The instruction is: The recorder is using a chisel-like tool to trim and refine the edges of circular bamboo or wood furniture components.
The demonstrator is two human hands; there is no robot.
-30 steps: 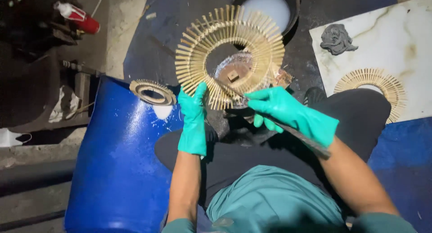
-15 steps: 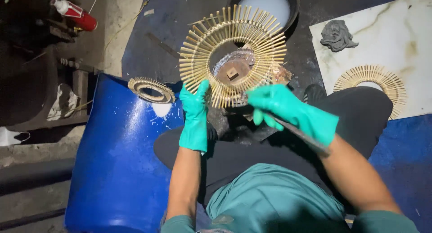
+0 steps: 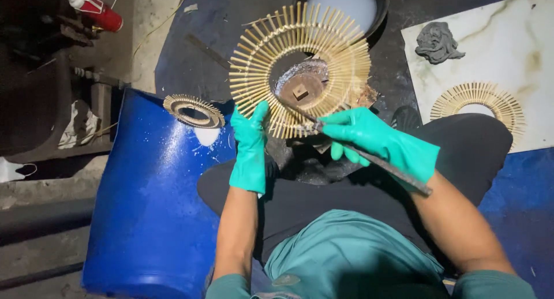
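Presently the stick ring (image 3: 300,71) is held at its seven o'clock edge by the left hand (image 3: 250,146); a thin rod (image 3: 369,157), gripped in the right hand (image 3: 375,143), points toward ten o'clock into its hub.

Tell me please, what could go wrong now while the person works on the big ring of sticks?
1. The left hand pinches the stick ring only at its lower edge, so the ring might tilt or slip.
2. The thin metal tool in the right hand pokes between the fine sticks; one push could snap or loosen some.
3. The smaller ring lies near the rounded top of the blue barrel and might slide off.
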